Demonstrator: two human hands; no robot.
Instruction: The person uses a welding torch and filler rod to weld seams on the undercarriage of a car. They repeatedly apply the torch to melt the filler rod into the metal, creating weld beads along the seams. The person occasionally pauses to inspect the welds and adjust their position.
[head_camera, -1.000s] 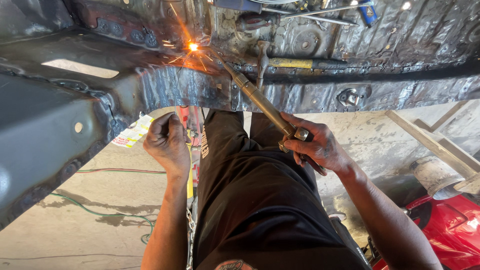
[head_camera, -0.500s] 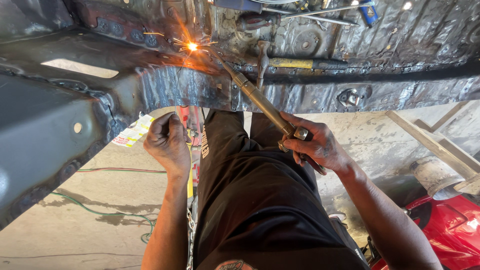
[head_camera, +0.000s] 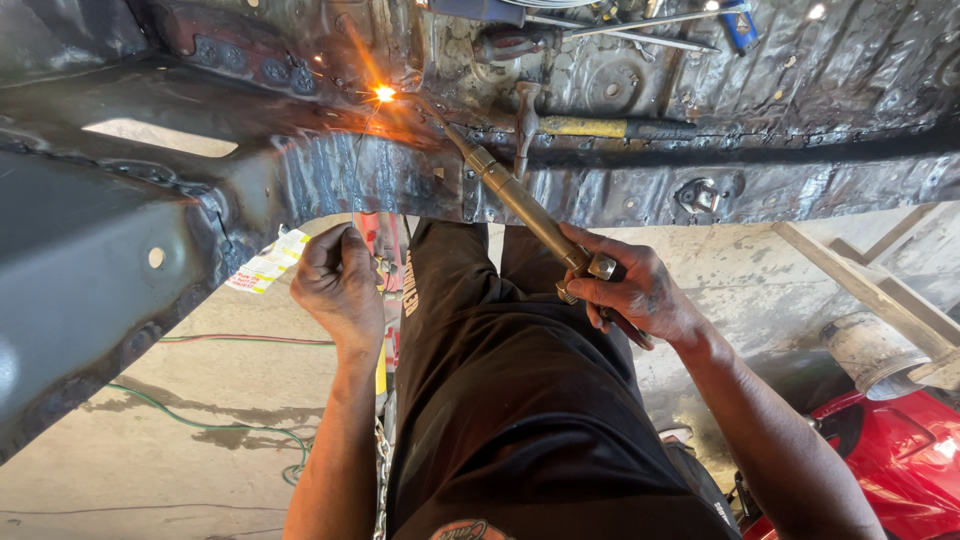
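While the right hand (head_camera: 640, 295) grips the brass torch (head_camera: 525, 205) at its valve end, fingers wrapped tight round the handle, the tip sits on the dark sheet-metal panel (head_camera: 330, 165) with a bright orange flame point (head_camera: 384, 93) at the seam; sparks fan up and left from it; left hand (head_camera: 338, 290) is curled into a loose fist, pinching a thin filler rod (head_camera: 356, 170) that runs up towards the glow (hard to trace against the metal, upper end lost in the glare).

Change against the earlier frames: very little; flame point sits at the same spot on the seam, torch angle the same, both hands in the same places; spark spray differs slightly in shape, nothing more; my read is the heat is being held on one spot, not travelling along the joint.

Around it: hammer (head_camera: 575, 125) with yellow handle lies on the panel just right of the torch tip; screwdriver (head_camera: 520, 42) and loose rods further up; red body part (head_camera: 890, 450) lower right; green cable (head_camera: 220, 425) on the concrete floor (head_camera: 130, 480); wooden planks (head_camera: 870, 285) on the right.
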